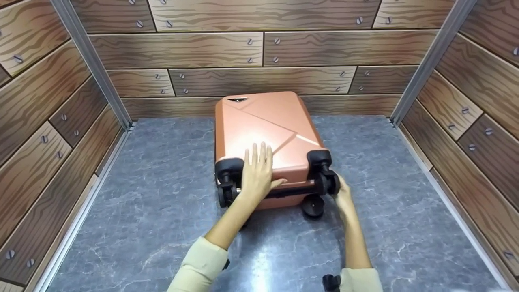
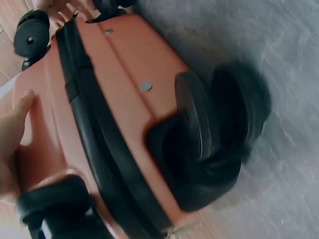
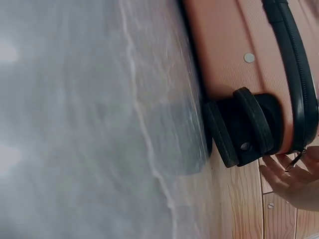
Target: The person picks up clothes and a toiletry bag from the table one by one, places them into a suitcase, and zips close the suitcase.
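A rose-pink hard-shell suitcase (image 1: 263,121) lies on the floor with its wheeled end toward me. My left hand (image 1: 257,174) rests on the near part of its top face, fingers straight, between two black wheels. In the left wrist view its thumb (image 2: 22,107) touches the shell. My right hand (image 1: 344,194) reaches round the near right corner, partly hidden behind a wheel (image 1: 332,181). In the right wrist view, the right hand's fingers (image 3: 279,174) are at the zipper pull (image 3: 294,162), and I cannot tell whether they pinch it. The black zipper band (image 2: 92,129) runs along the end.
Grey marble-patterned floor (image 1: 162,194) extends around the suitcase. Wood-plank-patterned walls enclose it at the back (image 1: 227,48), left (image 1: 52,113) and right (image 1: 470,109). Metal posts (image 1: 93,61) stand at the rear corners.
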A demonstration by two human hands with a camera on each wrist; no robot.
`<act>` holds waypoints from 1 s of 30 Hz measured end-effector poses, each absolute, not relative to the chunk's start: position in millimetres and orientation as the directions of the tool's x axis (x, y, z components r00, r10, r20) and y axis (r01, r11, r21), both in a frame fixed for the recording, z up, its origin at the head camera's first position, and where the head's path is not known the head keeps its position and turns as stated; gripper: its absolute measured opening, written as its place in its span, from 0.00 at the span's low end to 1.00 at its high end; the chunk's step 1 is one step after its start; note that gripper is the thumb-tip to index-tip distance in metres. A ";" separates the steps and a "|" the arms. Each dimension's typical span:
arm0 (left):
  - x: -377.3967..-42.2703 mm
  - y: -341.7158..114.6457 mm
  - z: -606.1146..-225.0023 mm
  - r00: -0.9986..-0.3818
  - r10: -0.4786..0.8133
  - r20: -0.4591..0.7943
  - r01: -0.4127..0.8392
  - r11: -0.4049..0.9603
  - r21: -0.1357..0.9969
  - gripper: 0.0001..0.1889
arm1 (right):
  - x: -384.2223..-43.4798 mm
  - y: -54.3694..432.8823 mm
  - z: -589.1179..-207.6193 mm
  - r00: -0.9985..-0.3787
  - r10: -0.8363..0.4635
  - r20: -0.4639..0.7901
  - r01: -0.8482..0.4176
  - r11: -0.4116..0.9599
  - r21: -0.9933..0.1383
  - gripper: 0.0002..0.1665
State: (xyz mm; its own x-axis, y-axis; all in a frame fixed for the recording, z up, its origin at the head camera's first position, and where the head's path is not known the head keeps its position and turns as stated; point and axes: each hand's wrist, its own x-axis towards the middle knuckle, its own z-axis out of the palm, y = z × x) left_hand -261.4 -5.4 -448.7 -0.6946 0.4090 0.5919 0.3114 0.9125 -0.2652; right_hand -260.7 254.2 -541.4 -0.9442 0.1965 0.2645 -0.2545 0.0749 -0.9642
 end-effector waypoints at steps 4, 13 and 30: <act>-267.1 6.4 -449.1 -0.678 0.425 0.600 0.318 0.905 -0.282 0.51 | -315.6 295.9 -621.7 -0.860 0.142 0.490 -0.366 0.499 -0.786 0.24; -280.3 16.8 -457.2 -0.553 0.504 0.664 0.435 0.854 -0.286 0.42 | -251.2 252.8 -518.0 -0.918 0.057 0.393 -0.161 0.851 -0.501 0.10; -280.4 24.9 -454.2 -0.515 0.465 0.720 0.480 0.852 -0.208 0.38 | -234.0 253.7 -506.5 -0.892 -0.051 0.450 -0.220 0.917 -0.332 0.09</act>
State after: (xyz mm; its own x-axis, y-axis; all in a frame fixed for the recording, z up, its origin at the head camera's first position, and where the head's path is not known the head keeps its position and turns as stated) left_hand -280.4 24.9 -454.2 -0.5153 0.4654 0.7196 0.4801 0.8523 -0.2075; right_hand -234.0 253.7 -506.5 -0.8916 -0.0509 0.4500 -0.2199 0.9174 -0.3318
